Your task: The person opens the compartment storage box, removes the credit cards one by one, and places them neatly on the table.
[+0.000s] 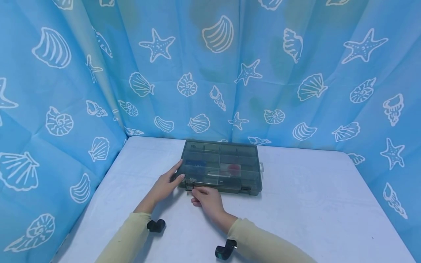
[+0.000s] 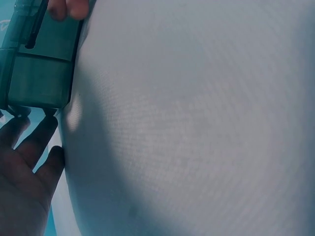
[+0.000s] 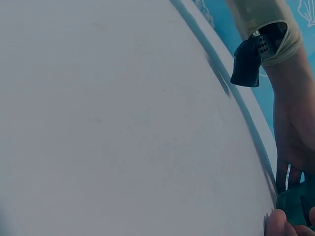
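A dark translucent compartment box (image 1: pixel 204 155) lies with its lid down at the back of the table. Red and blue items show dimly through the lid. My left hand (image 1: pixel 167 185) rests against the box's left side, fingers fairly straight and thumb near the front left corner. In the left wrist view, fingertips of that left hand (image 2: pixel 29 162) touch the end of the box (image 2: pixel 39 81). My right hand (image 1: pixel 208 201) is at the front edge, thumb and fingers pinching at the front left latch (image 1: pixel 189 187). The fingertips partly hide this latch.
A second latch (image 1: pixel 245 189) sits at the box's front right, and a small clear tab (image 1: pixel 261 167) sticks out on its right side. The white tabletop (image 1: pixel 312 212) is bordered by a blue shell-patterned curtain (image 1: pixel 210 73). Each wrist wears a black camera (image 1: pixel 226 250).
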### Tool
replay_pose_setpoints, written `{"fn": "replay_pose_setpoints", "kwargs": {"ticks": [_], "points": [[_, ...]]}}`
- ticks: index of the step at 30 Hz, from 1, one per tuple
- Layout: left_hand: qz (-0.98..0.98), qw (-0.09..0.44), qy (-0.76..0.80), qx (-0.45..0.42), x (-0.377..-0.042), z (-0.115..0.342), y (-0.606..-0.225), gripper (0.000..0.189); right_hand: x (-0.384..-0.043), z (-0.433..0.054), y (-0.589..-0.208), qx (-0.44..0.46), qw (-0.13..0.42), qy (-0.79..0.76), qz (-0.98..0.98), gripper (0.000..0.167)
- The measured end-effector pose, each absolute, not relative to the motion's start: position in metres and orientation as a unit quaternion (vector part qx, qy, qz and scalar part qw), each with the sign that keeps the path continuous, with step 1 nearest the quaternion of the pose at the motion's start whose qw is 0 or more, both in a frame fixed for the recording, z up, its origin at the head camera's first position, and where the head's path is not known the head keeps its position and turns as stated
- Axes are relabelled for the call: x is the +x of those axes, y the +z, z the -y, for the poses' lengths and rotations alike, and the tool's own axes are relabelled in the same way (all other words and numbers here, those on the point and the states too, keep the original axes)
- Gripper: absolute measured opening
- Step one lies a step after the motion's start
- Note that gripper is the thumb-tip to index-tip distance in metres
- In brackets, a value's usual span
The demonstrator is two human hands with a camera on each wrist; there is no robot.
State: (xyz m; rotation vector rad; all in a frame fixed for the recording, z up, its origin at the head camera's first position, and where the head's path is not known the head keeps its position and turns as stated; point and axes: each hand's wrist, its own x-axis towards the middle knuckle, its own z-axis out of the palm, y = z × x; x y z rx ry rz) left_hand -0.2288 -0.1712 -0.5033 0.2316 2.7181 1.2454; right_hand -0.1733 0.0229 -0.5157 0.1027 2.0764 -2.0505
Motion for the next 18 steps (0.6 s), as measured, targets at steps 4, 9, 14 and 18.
{"fn": "replay_pose_setpoints", "kwargs": {"ticks": [4, 9, 14, 18], "points": [[-0.904, 0.072, 0.413, 0.077, -0.229, 0.171, -0.503, 0.067, -0.173, -0.031, -0.518, 0.034, 0.112, -0.696, -0.708, 0.034], [-0.905, 0.071, 0.412, 0.077, -0.229, 0.171, -0.504, 0.067, -0.172, -0.045, -0.52, 0.021, 0.122, -0.691, -0.712, 0.038], [-0.906, 0.073, 0.411, 0.074, -0.228, 0.171, -0.503, 0.067, -0.171, -0.061, -0.52, 0.011, 0.136, -0.686, -0.715, 0.038], [-0.906, 0.074, 0.409, 0.076, -0.229, 0.171, -0.503, 0.066, -0.17, -0.073, -0.518, 0.011, 0.139, -0.682, -0.718, 0.039]]}}
